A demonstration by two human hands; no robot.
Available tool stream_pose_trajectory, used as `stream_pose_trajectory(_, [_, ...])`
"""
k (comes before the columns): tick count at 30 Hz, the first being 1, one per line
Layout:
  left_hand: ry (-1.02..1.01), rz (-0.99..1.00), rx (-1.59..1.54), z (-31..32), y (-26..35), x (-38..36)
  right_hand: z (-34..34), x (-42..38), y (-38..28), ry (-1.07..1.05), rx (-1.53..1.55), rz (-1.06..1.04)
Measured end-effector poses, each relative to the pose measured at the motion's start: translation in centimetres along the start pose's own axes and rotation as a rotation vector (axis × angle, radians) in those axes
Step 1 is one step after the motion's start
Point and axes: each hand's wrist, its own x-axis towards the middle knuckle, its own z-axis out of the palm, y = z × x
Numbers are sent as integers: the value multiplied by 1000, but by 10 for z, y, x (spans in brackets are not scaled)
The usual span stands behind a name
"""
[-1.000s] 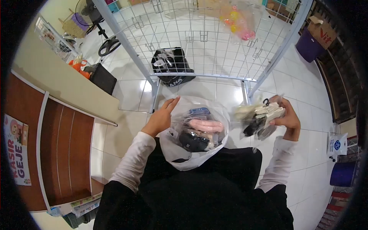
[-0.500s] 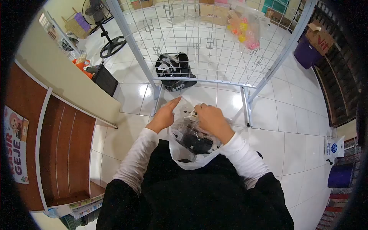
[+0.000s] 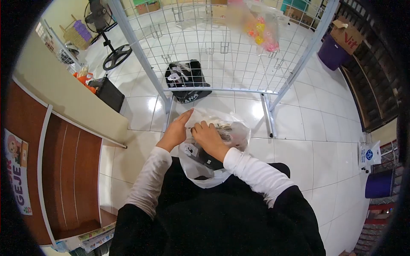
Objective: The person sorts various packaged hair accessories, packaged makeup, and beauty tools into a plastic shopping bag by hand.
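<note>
At the person's dark-clad lap (image 3: 222, 205), a white plastic bag (image 3: 206, 182) sat open with clear-wrapped packets (image 3: 226, 133) inside. The left hand (image 3: 174, 133) was at the bag's left rim, index finger extended; whether it pinched the plastic could not be told. The right hand (image 3: 209, 138) reached over the opening, fingers curled just beside the left; anything in its grasp was hidden. Beyond stood a wire grid rack (image 3: 139, 51), a black bag (image 3: 188, 97) by its lower bar (image 3: 239, 91).

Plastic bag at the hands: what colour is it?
The plastic bag is white, seen in the head view.
</note>
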Motion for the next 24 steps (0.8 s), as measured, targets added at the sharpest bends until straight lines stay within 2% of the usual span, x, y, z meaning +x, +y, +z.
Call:
stream_pose_trajectory(4, [8, 35, 12, 2, -3, 0, 3, -12, -5, -97, 84, 91])
stream_pose_trajectory(7, [3, 46, 17, 0, -6, -2, -21, -25, 5, -61, 36, 186])
stream_pose_trajectory(10, [-6, 33, 14, -1, -10, -5, -38, -45, 26, -267, 194, 315])
stream_pose_trajectory(11, [-12, 25, 9, -1, -11, -5, -40, -51, 30, -233, 156, 304])
stream_pose_trajectory(14, [-13, 17, 27, 1, -8, -4, -19, -51, 33, -415, 142, 353])
stream_pose_trajectory(20, [-47, 36, 4, -2, 1, -3, -25, -28, 28, -24, -25, 144])
stream_pose_trajectory(24, [-55, 2, -3, -1, -2, -2, 0, -47, 15, -38, -122, 78])
